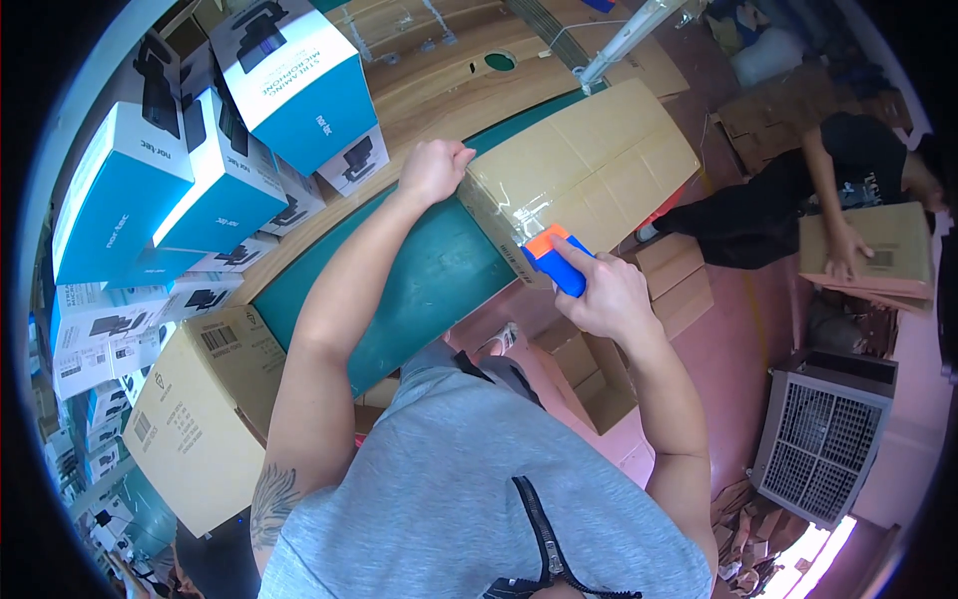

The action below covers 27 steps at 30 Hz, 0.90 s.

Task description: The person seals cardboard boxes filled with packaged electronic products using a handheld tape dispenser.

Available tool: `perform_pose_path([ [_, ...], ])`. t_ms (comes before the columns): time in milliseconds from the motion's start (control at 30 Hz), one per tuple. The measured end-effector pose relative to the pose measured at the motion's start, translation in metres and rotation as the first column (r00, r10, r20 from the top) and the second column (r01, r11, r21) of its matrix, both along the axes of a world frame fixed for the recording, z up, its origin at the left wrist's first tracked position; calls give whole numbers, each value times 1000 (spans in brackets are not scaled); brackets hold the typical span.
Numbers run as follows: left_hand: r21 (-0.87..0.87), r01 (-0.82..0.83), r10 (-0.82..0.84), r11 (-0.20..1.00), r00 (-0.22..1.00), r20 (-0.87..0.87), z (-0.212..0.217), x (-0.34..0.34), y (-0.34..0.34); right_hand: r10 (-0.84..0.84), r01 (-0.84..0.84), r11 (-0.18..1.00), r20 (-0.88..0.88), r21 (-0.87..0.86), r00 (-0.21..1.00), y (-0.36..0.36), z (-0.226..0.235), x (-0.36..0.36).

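Note:
A long brown cardboard carton [599, 160] lies on the green-topped workbench [419, 280], with shiny clear tape across its near left end. My right hand [611, 298] is closed round an orange and blue tape dispenser [561, 262], which rests against the carton's near edge by the tape. At the carton's left end is my left hand [435, 172], its fingers curled in; whether they pinch the carton's edge or a bit of tape cannot be made out.
Stacked blue and white product boxes [289, 90] stand along the left. Below them sits another brown carton [205, 409]. An open carton [589, 374] is on the pink floor. At right, another person [828, 190] handles a carton [866, 250] near a grey vented unit [823, 429].

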<state>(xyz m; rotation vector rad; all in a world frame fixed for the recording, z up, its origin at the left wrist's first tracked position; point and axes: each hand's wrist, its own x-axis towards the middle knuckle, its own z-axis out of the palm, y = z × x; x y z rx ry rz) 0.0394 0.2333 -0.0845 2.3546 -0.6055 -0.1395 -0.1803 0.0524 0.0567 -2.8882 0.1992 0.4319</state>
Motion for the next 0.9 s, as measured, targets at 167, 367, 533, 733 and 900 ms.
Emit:
perform_pose_path([
  [167,-39,2,-6,999,994,-113,-22,3,-8,-43,40,999,-137,-22,990,12,-6,12],
  [367,444,-55,118,894,986,-116,68,5,-33,-32,27,999,-192,-30,981,5,-15,19],
  [533,94,130,-154,987,932,329,0,-47,-82,5,-7,1000,-153,-9,988,2,-15,13],
  [733,271,37,-144,962,910,389,-11,-54,-92,-32,27,999,-136,-36,990,-26,-25,-68],
  [900,245,33,-124,969,922,366,-7,-59,-92,35,-46,996,-151,-70,988,-13,-17,-57],
])
